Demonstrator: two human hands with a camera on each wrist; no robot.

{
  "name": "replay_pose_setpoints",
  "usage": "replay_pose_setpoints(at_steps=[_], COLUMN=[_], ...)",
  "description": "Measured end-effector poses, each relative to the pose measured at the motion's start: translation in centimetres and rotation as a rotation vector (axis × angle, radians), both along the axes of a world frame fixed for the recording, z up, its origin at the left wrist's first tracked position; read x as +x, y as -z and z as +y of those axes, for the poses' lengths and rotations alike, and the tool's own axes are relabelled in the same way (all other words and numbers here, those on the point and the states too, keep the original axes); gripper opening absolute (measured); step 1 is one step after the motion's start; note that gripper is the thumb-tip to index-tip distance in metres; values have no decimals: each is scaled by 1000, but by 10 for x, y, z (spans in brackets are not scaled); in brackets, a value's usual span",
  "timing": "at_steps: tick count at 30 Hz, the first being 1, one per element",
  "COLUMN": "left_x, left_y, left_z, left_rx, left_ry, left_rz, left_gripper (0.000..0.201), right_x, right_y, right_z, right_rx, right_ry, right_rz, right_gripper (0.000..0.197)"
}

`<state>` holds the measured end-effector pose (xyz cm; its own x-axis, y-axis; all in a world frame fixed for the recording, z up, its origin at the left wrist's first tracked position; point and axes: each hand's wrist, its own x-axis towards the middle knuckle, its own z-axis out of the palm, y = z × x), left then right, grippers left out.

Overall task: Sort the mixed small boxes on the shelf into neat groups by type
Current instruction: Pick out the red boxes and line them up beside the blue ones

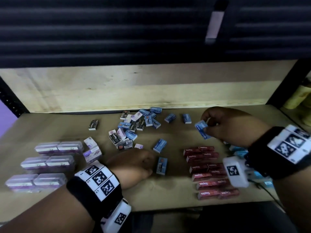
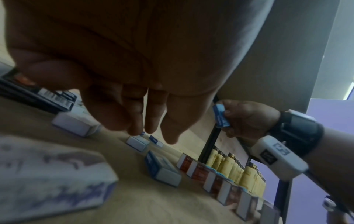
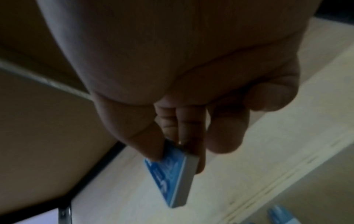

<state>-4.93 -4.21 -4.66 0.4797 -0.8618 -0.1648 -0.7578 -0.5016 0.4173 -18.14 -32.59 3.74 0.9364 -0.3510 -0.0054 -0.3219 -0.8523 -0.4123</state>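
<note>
A mixed pile (image 1: pixel 133 126) of blue, black and pale purple small boxes lies at the middle back of the wooden shelf (image 1: pixel 168 195). My right hand (image 1: pixel 207 126) is raised over the right side and pinches a blue box (image 1: pixel 202 129) between thumb and fingers; the right wrist view shows that blue box (image 3: pixel 172 175) tilted above the shelf. My left hand (image 1: pixel 149 166) rests low at the centre front with its fingers (image 2: pixel 153 121) loosely curled and holding nothing. A loose blue box (image 1: pixel 161 166) lies just right of it.
Purple clear-cased boxes (image 1: pixel 48 163) sit in rows at the left. Red staples boxes (image 1: pixel 210 172) are lined up at the right front, with light blue boxes (image 1: pixel 239 151) behind them under my right wrist. Yellow bottles (image 2: pixel 229 166) stand past the black post (image 2: pixel 210 139).
</note>
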Motion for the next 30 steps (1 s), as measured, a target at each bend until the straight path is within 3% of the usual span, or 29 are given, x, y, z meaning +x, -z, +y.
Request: replay_pose_setpoints(at_steps=[3,5,8,15,18,21,30], left_x=[2,4,6,-1,-3,-3,2], left_y=[-2,-3,-5,-15,-18,-17,-15], left_z=[-2,-2,-1,-12,-19,-25,-38], left_rx=[16,40,69,179,253,310,391], left_ry=[21,32,18,69,93,130,239], left_rz=[-18,-2,-16,-27,-75,-94,-156], left_gripper=[11,8,20,45,57,58,70], right_x=[-19,-28,-36,-44,-44,-44,-52], right_y=[11,23,41,50,50,50,47], right_z=[14,21,28,41,45,49,53], right_rx=[297,525,651,742,732,711,702], right_ry=[-21,-63,-11,37,32,49,63], right_rz=[-191,-248,-237,-240,-242,-255,-239], right_gripper=[22,32,39,24,36,48,36])
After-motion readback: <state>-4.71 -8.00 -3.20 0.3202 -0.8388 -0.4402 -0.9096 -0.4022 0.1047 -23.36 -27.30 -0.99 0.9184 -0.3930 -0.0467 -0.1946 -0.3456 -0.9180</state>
